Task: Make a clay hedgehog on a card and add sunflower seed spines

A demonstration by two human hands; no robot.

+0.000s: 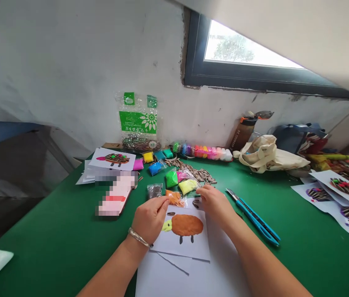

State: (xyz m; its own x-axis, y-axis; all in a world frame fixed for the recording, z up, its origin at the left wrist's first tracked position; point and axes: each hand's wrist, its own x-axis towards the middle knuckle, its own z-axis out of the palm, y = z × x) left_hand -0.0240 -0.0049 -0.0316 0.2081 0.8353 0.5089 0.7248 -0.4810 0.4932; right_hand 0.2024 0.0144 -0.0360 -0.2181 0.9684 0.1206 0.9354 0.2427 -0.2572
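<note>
My left hand (pixel 149 218), with a silver bangle at the wrist, is closed with thumb and fingertips pinched together beside an orange clay packet (pixel 176 198). What the pinch holds, if anything, I cannot make out. Curled over the top right corner of a white card (pixel 177 246), my right hand (pixel 217 205) has its fingertips near a yellow clay packet (pixel 188 187); any held thing is hidden. The card bears a flattened brown clay body (pixel 187 225), a yellow clay head (pixel 167 225) and dark seed legs (pixel 192 239). A sunflower seed (pixel 171 213) lies above the head.
Behind my hands are a green clay packet (pixel 171 178), loose sunflower seeds (pixel 203 175) and a seed bag (pixel 139 128). A blue utility knife (pixel 258 220) with blade out lies right. A pink phone (pixel 117 196) and finished cards (pixel 112 159) are left; a bottle (pixel 243 133) stands behind.
</note>
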